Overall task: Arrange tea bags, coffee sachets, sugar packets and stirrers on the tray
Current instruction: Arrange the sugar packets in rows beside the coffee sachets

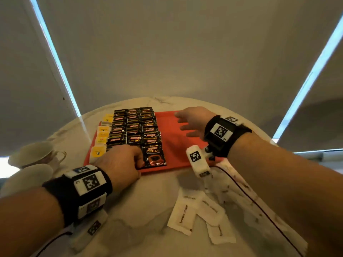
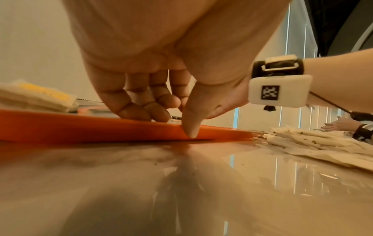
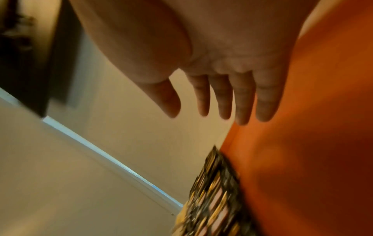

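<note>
Round marble counter (image 1: pixel 148 210) under drawn grey blinds (image 1: pixel 167 52), left grip (image 1: pixel 122 162) pinching red tray (image 1: pixel 176 138) near edge, right grip (image 1: pixel 193 123) spread above it.

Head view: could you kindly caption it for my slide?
Left hand grips the orange plastic tray beside black coffee sachets; right hand hovers open.

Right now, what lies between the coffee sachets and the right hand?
Only bare tray between the coffee sachets and the right hand, seen in the head view.

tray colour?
Orange-red tray; clearest in the head view, bare on its right half.
</note>
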`<state>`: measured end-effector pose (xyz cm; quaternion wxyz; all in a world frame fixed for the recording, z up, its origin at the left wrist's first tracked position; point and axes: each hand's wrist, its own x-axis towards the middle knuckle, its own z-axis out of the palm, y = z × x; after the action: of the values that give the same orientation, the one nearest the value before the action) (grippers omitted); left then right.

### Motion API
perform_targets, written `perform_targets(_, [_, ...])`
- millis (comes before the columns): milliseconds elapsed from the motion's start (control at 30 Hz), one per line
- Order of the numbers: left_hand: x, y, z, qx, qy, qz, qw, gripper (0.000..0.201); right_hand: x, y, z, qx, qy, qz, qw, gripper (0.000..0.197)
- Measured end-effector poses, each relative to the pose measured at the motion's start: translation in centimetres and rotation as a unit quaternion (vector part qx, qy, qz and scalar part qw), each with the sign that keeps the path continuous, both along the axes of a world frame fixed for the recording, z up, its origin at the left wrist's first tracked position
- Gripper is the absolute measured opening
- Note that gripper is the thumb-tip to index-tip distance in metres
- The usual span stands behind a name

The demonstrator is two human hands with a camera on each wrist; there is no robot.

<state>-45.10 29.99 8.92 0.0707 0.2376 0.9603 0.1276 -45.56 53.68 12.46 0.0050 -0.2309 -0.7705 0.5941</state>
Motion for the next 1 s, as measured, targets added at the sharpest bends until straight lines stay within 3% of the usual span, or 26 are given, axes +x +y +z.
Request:
perform_targets(100, [0.9, 0.9, 0.4, -0.006, 0.006, -0.015, 1.000, 0.025, 3.3, 2.2, 1.9, 0.133, -0.035, 0.029, 0.990, 0.028])
perform_targets(233, [4.1, 3.5, 1.6, 0.068, 0.052, -0.117, 0.989, 0.026, 7.9, 5.4, 2.1, 0.234, -0.128, 0.034, 0.963, 0.022])
perform_targets(367, [7.5, 6.7, 2.6, 0.008, 0.045, -0.294, 0.955, 0.055, 12.2, 8.1, 1.7, 0.288, -0.190, 0.025, 0.938, 0.024])
perform_targets(467, [9.1, 8.8, 2.6, -0.071, 0.000, -0.354, 0.932, 0.080, 14.8, 10.3, 1.4, 0.307, -0.236, 0.017, 0.922, 0.041])
perform_targets(567, [9.7, 10.6, 2.1, -0.153, -0.002, -0.377, 0.913, 0.103, 16.9, 11.9, 0.8, 0.291, -0.290, 0.048, 0.910, 0.067])
perform_targets(633, [10.0, 11.8, 1.9, -0.185, 0.015, -0.379, 0.906, 0.113, 18.0, 12.2, 0.0, 0.317, -0.325, 0.095, 0.886, 0.084])
perform_targets(767, [10.5, 13.7, 1.7, -0.220, 0.031, -0.384, 0.896, 0.122, 18.5, 11.8, -1.7, 0.371, -0.348, 0.150, 0.848, 0.108])
perform_targets(900, [10.8, 13.5, 1.4, -0.217, 0.019, -0.386, 0.896, 0.107, 18.4, 10.1, -2.2, 0.468, -0.319, 0.191, 0.801, 0.100])
perform_targets(1000, [10.5, 11.3, 1.1, -0.195, 0.013, -0.372, 0.907, 0.103, 18.3, 7.7, -2.0, 0.498, -0.286, 0.224, 0.788, 0.092])
